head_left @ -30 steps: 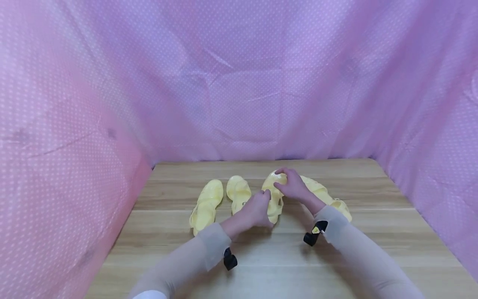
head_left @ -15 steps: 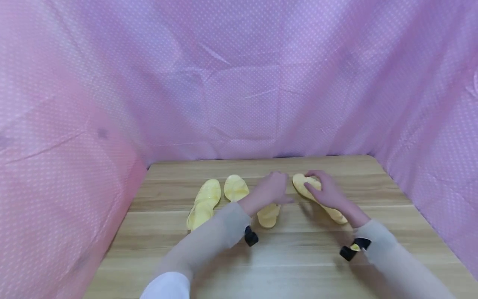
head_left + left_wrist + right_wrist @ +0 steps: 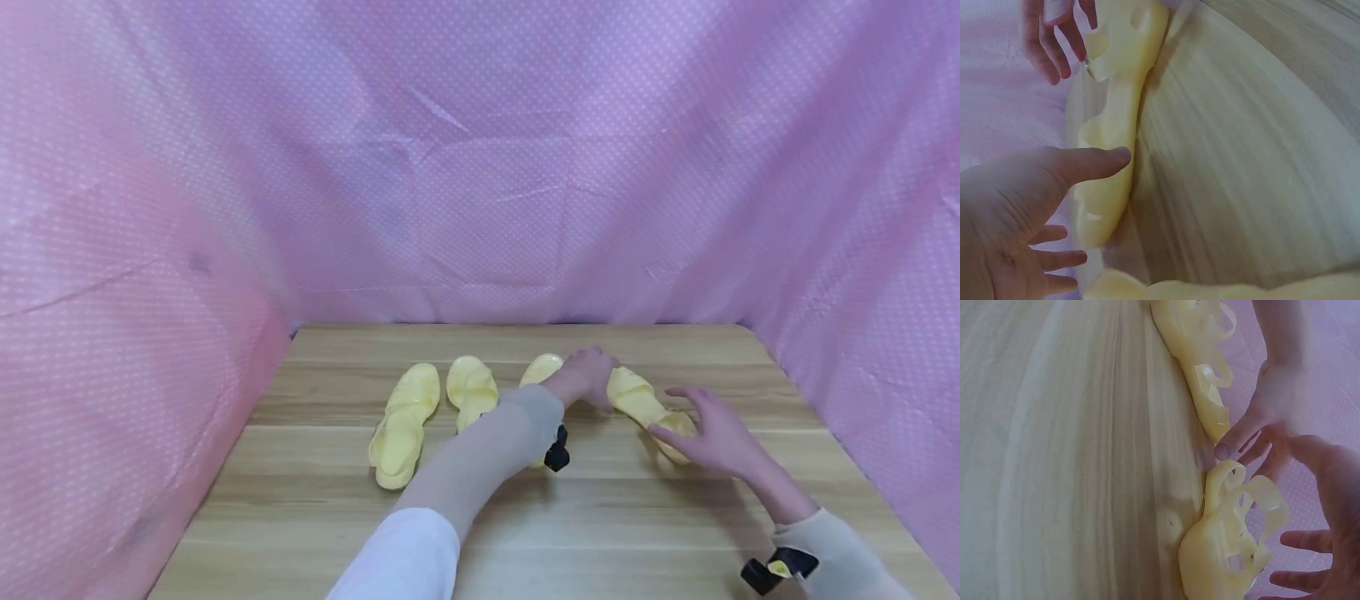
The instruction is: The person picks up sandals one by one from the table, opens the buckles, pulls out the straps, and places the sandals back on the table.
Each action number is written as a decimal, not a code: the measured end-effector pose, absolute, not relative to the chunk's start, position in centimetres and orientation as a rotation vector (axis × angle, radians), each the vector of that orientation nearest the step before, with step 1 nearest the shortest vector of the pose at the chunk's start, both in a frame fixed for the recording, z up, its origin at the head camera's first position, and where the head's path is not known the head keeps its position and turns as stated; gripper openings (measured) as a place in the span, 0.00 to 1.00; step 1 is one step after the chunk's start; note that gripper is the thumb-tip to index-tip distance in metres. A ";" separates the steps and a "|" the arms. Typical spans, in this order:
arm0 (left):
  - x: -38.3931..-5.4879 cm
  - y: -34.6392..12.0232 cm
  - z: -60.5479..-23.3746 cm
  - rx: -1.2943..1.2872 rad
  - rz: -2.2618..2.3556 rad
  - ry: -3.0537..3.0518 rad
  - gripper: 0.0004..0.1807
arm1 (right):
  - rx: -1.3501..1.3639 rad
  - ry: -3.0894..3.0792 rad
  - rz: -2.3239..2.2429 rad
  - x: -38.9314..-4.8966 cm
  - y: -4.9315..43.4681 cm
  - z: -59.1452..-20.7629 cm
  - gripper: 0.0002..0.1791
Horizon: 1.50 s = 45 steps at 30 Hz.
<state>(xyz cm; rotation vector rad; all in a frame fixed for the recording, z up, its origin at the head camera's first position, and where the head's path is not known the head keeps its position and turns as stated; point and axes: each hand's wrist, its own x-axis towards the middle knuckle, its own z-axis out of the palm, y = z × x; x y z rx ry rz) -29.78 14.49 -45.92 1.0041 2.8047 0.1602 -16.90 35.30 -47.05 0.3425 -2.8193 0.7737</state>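
Observation:
The rightmost of several pale yellow sandals (image 3: pixel 633 398) lies slanted on the table, its toe pointing to the far left. My left hand (image 3: pixel 591 375) is beside that toe, reaching across the sandal to its left (image 3: pixel 540 367), which it partly hides. In the left wrist view the fingers are extended and the thumb (image 3: pixel 1100 164) lies over the sandal's toe end; contact is hard to tell. Around the heel strap of the same sandal, my right hand (image 3: pixel 720 435) has its fingers spread apart. The right wrist view shows that strap (image 3: pixel 1269 503) near the spread fingers, not gripped.
Two more yellow sandals stand to the left, one far left (image 3: pixel 405 421) and one beside it (image 3: pixel 471 385), partly behind my left forearm. Pink dotted cloth (image 3: pixel 487 208) walls the back and sides of the wooden table (image 3: pixel 315 475).
Both hands have moved right from the third sandal. The rightmost sandal, tipped in my right hand half a second ago, now lies with its straps up, and the right hand has come off toward its heel.

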 end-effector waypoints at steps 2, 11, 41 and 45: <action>-29.7 14.7 -46.0 0.986 0.114 2.804 0.42 | 0.361 -2.811 0.768 -16.7 35.3 -47.3 0.42; -30.6 15.3 -47.4 0.969 0.160 2.813 0.42 | 0.367 -2.867 0.750 -16.4 35.2 -49.1 0.52; -18.1 -4.4 -39.9 1.097 0.122 3.308 0.28 | 0.875 -2.532 0.706 -12.8 25.1 -42.9 0.47; -15.1 -6.7 -41.5 1.150 -0.114 3.379 0.27 | 1.025 -2.517 0.747 -11.8 23.7 -43.6 0.47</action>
